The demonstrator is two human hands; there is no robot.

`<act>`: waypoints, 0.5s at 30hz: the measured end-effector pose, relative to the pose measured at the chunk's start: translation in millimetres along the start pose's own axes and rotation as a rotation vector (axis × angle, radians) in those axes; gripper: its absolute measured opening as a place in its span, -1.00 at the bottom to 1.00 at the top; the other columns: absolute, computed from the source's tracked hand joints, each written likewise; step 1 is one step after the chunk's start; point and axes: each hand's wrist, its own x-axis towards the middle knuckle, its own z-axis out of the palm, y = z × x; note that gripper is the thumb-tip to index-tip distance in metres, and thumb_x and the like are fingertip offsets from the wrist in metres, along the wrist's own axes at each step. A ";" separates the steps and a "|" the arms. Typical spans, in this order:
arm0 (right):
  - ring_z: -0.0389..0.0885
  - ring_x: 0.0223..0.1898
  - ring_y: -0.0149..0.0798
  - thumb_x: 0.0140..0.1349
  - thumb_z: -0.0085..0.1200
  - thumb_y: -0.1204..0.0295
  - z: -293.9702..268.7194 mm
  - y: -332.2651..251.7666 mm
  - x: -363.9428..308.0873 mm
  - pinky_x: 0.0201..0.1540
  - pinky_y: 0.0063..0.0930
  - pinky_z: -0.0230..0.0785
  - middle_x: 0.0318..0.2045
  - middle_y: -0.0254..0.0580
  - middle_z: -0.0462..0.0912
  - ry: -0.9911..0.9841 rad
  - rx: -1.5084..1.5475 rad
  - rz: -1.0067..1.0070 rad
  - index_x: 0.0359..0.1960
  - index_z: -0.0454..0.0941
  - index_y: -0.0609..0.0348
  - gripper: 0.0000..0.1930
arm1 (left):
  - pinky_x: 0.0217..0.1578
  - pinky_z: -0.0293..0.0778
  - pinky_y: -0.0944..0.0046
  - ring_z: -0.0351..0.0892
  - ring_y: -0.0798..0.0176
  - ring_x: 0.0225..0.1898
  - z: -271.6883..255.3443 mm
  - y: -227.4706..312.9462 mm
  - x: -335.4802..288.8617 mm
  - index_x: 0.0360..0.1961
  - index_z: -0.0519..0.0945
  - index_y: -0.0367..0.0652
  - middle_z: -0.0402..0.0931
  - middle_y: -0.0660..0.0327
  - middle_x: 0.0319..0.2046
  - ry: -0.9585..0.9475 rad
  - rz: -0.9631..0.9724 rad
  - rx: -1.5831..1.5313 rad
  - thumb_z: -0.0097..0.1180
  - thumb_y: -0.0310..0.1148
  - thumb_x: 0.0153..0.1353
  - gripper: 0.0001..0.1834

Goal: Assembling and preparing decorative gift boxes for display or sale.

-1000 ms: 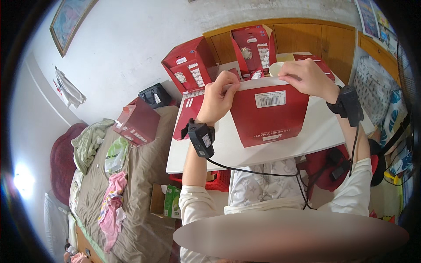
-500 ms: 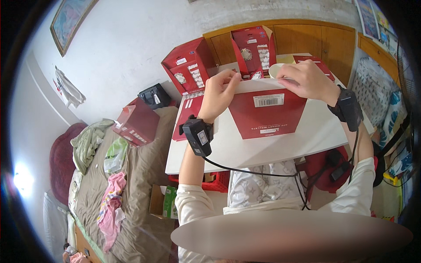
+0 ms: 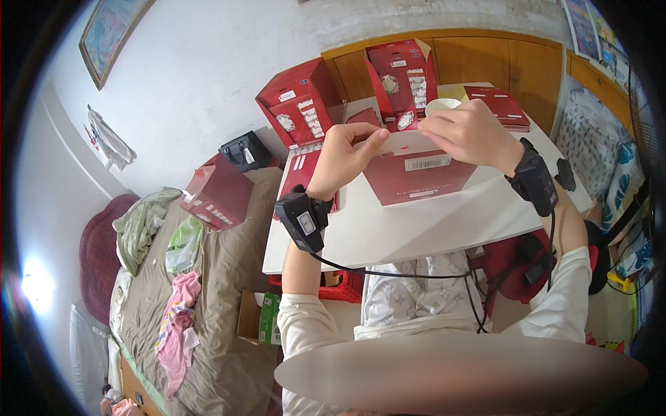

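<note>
Red carton (image 3: pixel 420 182), glossy card, boxy, upright right of frame centre, pale inner flap up top. Left hand (image 3: pixel 347 154): thumb and forefinger narrow, at flap's left end; can't tell if gripping. Right hand (image 3: pixel 472 135): fingers bunched close at flap's right end, grip hidden. Smooth white table (image 3: pixel 361 239) underneath. Upper centre: red display box (image 3: pixel 393 84), open-fronted. Left: wrinkled fabric bed (image 3: pixel 229 277).

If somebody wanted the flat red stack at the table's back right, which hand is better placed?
Probably the right hand: it appears right beside the flat red stack. The left hand is farther away, by the upper left of the red cardboard box.
</note>
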 end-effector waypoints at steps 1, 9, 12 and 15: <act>0.54 -0.62 -0.27 0.07 0.09 0.39 0.7 -1.0 1.1 -0.59 -0.47 0.34 -0.64 -0.37 0.46 0.015 0.011 0.029 -0.39 0.46 0.06 -0.89 | -0.51 0.30 0.50 0.32 0.56 -0.51 0.6 2.6 -0.1 -0.31 0.59 -0.40 0.47 0.35 -0.61 0.000 0.001 0.000 0.02 -0.20 0.25 -0.62; 0.58 -0.56 -0.23 0.04 0.08 0.42 11.6 -9.3 15.5 -0.55 -0.43 0.40 -0.57 -0.31 0.51 0.046 0.071 0.036 -0.32 0.45 0.07 -0.84 | -0.42 0.35 0.52 0.40 0.56 -0.44 8.5 -0.7 -4.4 -0.27 0.57 -0.39 0.54 0.33 -0.48 0.050 -0.066 -0.168 -0.09 -0.20 0.32 -0.61; 0.59 -0.55 -0.24 -0.01 0.09 0.44 9.8 -10.6 14.6 -0.55 -0.44 0.40 -0.52 -0.30 0.53 0.008 0.053 0.026 -0.29 0.45 0.07 -0.79 | -0.60 0.16 0.49 0.24 0.56 -0.59 13.7 2.7 -4.6 -0.38 0.57 -0.40 0.33 0.37 -0.68 0.084 -0.071 -0.253 -0.09 -0.29 0.30 -0.66; 0.59 -0.54 -0.25 -0.02 0.09 0.45 8.2 -10.4 14.8 -0.54 -0.44 0.41 -0.51 -0.30 0.54 -0.014 0.029 0.026 -0.28 0.45 0.07 -0.78 | -0.59 0.17 0.50 0.32 0.57 -0.56 13.5 5.7 -4.2 -0.35 0.57 -0.40 0.34 0.37 -0.67 0.033 -0.035 -0.252 -0.09 -0.30 0.30 -0.67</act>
